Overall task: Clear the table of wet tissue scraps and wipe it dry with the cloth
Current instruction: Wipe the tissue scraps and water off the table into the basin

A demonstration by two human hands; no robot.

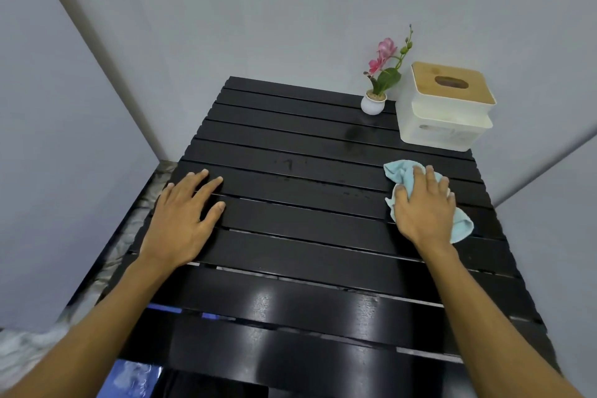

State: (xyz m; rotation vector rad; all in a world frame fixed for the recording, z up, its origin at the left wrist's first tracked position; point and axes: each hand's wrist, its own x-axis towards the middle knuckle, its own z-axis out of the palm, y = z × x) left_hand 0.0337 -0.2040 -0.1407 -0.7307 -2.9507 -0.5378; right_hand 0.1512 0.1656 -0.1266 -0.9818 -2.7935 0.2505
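A black slatted table (290,236) fills the middle of the view. My right hand (424,207) presses a light blue cloth (399,171) flat onto the slats near the table's right edge, fingers spread over it. My left hand (184,213) lies flat on the slats near the left edge, fingers apart, holding nothing. Damp streaks and small droplets (290,165) show on the slats in the middle and toward the back. I see no tissue scraps on the table.
A white tissue box with a wooden lid (447,107) stands at the back right corner. Beside it on the left is a small white pot with a pink flower (374,103). Grey walls close in behind and on both sides.
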